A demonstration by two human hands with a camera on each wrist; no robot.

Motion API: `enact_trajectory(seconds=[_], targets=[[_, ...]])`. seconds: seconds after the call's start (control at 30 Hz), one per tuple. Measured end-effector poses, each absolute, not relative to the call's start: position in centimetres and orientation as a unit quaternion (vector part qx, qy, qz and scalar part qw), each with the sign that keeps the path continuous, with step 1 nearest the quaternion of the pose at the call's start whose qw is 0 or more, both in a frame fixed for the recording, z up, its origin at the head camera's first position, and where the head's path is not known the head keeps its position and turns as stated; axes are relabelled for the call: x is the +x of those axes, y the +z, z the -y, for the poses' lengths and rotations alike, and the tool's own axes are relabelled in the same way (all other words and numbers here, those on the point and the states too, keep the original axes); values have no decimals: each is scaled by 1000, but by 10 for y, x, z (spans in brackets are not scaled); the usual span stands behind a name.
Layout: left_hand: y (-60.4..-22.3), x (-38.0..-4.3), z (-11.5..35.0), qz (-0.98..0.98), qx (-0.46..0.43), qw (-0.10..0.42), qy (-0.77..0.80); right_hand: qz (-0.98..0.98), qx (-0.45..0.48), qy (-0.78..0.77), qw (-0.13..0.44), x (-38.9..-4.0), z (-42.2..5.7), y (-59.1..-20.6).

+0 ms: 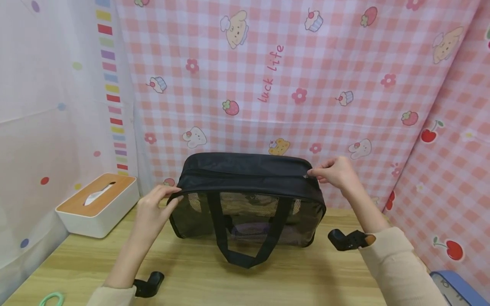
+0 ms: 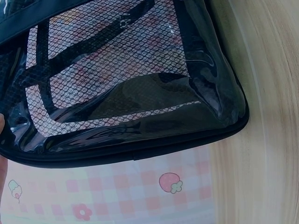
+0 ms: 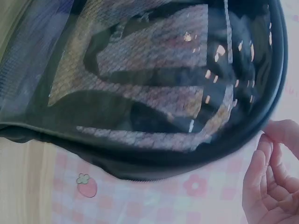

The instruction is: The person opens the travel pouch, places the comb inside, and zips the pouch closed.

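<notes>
A black handbag with see-through and mesh sides stands on the wooden table, its strap handle hanging down the front. Along its top runs a zipper. At the zipper's right end, my right hand pinches the small zipper pull between thumb and fingers. My left hand grips the bag's upper left corner, thumb on the front side. Something purple shows through the front panel. In the right wrist view, the curled fingers are at the bag's rounded edge.
A white tissue box with a wooden lid stands at the left. A blue-framed clock is at the lower right, and a green loop lies at the lower left. Pink checked cloth hangs close behind the bag.
</notes>
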State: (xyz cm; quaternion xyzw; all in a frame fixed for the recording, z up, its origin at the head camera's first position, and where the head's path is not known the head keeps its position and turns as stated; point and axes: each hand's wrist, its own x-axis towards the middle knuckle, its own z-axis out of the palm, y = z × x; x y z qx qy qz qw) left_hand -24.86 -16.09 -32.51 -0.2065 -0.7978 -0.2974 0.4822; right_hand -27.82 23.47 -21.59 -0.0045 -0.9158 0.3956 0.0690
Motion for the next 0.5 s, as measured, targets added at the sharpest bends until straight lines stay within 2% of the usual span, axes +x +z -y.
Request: enact_trajectory(seconds=[0.5], targets=[[-325,-249,162,801,-208,481,-292,920,-14,384,81,-274,-256,-226]])
